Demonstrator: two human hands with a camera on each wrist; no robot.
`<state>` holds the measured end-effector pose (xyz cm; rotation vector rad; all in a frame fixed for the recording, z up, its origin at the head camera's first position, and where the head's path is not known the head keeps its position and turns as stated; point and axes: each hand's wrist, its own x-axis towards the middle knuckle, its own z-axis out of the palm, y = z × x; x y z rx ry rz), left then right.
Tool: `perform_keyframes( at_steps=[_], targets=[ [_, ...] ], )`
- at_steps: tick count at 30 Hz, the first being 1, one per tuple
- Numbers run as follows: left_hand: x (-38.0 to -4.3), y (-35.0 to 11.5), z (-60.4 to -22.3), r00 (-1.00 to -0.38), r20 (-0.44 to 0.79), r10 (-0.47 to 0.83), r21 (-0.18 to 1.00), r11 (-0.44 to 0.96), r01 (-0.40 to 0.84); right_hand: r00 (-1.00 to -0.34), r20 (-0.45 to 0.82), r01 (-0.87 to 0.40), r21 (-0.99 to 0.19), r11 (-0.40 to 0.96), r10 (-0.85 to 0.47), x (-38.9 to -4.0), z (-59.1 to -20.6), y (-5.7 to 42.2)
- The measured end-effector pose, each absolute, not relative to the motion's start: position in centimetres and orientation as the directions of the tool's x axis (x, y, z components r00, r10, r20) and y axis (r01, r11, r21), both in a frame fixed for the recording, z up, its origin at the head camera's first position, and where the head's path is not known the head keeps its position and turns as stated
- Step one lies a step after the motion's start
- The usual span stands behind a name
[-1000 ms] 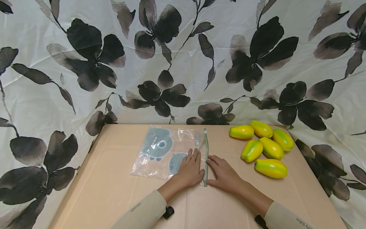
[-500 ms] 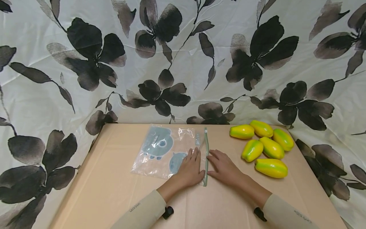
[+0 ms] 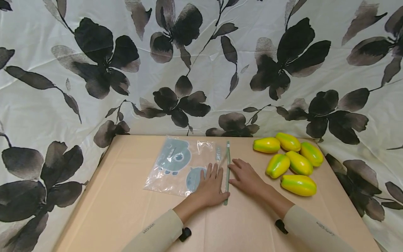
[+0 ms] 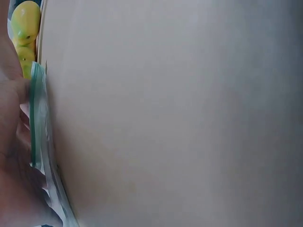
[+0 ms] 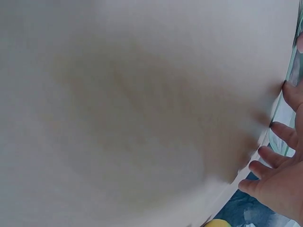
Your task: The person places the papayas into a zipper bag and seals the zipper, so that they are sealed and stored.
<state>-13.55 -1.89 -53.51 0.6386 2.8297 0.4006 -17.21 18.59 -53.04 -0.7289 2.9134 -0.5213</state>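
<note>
A clear plastic zip bag [image 3: 198, 154] with blue cartoon animal prints lies flat on the table, its green zip strip [image 3: 228, 154] along the right side. My left hand [image 3: 210, 187] rests on the bag with fingers spread and straight, the thumb reaching over the strip's near end. Just right of the strip is my right hand [image 3: 248, 177], fingers relaxed, fingertips right at the strip's edge. In the left wrist view the green strip [image 4: 34, 118] stands beside the fingers. The right wrist view has the right hand [image 5: 279, 182] with its fingers apart at the bag's edge.
Several yellow-green papaya-like fruits [image 3: 300, 163] lie grouped at the right of the tan tabletop [image 3: 126, 210]. Behind the table hangs a white cloth [image 3: 233, 105] with dark flower prints.
My left thumb has spread right, onto the zip strip. The right hand has shifted slightly forward and right along the strip. The bag stays nearly in place.
</note>
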Motion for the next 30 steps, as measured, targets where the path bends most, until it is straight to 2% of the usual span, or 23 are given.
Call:
perform_keyframes(
  at_steps=[9, 21, 30],
  targets=[
    [-13.36, -1.74, -53.18, -0.867, -0.171, 0.468, 0.258, 0.870, 0.419, -0.871, 0.030, -0.470, -0.341, 0.814, -0.491, -17.31, -53.04, 18.56],
    [-13.09, -2.00, -52.84, -0.888, -0.033, 0.459, 0.385, 0.826, 0.412, -0.871, 0.022, -0.467, -0.345, 0.814, -0.490, -17.41, -52.89, 18.60],
    [-12.80, -2.21, -52.60, -0.895, -0.022, 0.446, 0.429, 0.813, 0.394, -0.878, -0.001, -0.451, -0.335, 0.827, -0.479, -17.23, -52.70, 18.60]
  ],
)
